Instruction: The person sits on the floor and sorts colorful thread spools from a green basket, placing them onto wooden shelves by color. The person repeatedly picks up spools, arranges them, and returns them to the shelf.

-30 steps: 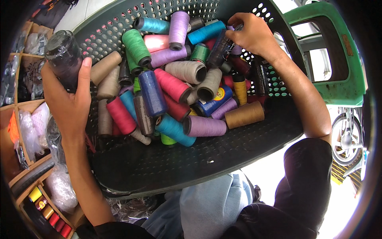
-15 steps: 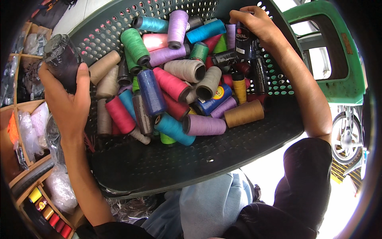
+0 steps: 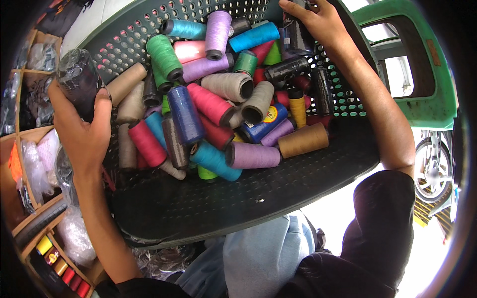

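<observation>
A dark perforated plastic basket [image 3: 198, 213] lies across my lap, holding several thread spools in a heap. My left hand [image 3: 84, 134] is closed around a black thread spool [image 3: 77, 82] in clear wrap, at the basket's left rim. At the far right of the basket my right hand [image 3: 323, 22] grips another black spool [image 3: 296, 37], partly covered by my fingers. Near it lie a black spool [image 3: 287, 68] and an upright-looking black one [image 3: 323, 92]. A blue spool [image 3: 186, 115], a pink one [image 3: 210, 104] and a light purple one [image 3: 218, 35] are among the heap.
Wooden shelving [image 3: 30, 134] with plastic-bagged goods stands on the left, with small spools [image 3: 62, 268] in its lower compartment. To the right are a green plastic stool [image 3: 432, 99] and a motorcycle wheel [image 3: 432, 171].
My right hand has moved up and slightly left with the black spool, uncovering more of the black spool below. The left hand keeps its spool, barely moved.
</observation>
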`<action>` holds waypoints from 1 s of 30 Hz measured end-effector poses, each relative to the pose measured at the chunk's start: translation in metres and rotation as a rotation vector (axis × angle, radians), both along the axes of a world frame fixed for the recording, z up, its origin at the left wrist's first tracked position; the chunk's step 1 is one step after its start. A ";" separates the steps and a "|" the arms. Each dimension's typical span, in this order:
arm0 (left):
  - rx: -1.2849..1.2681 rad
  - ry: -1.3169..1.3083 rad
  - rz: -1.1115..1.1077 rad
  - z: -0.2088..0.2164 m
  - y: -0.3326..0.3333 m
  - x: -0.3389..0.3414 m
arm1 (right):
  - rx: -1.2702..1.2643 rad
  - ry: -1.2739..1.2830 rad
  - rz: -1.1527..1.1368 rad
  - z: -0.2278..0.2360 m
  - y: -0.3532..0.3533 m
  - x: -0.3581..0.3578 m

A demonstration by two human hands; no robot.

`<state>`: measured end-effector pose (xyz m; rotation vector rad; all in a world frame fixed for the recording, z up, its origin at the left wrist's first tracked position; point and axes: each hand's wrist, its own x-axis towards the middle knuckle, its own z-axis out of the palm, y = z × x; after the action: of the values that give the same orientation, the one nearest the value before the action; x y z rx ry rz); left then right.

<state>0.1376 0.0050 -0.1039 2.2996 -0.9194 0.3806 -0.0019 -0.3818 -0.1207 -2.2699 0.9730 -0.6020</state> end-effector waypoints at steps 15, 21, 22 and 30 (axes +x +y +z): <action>-0.209 0.605 -0.238 0.001 0.000 0.001 | 0.165 -0.141 0.146 -0.011 0.000 0.003; -0.230 0.660 -0.216 0.005 0.004 0.005 | 0.003 -0.104 0.074 -0.007 0.000 0.002; -0.246 0.693 -0.213 0.006 0.004 0.005 | -0.003 -0.108 0.077 -0.006 0.001 0.002; -0.402 0.826 -0.195 0.004 0.016 0.016 | -0.054 -0.077 0.079 -0.006 0.002 0.003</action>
<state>0.1539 0.0212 -0.1000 1.7189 -0.5573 -0.4172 0.0007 -0.3794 -0.1268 -2.3022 0.8353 -0.6840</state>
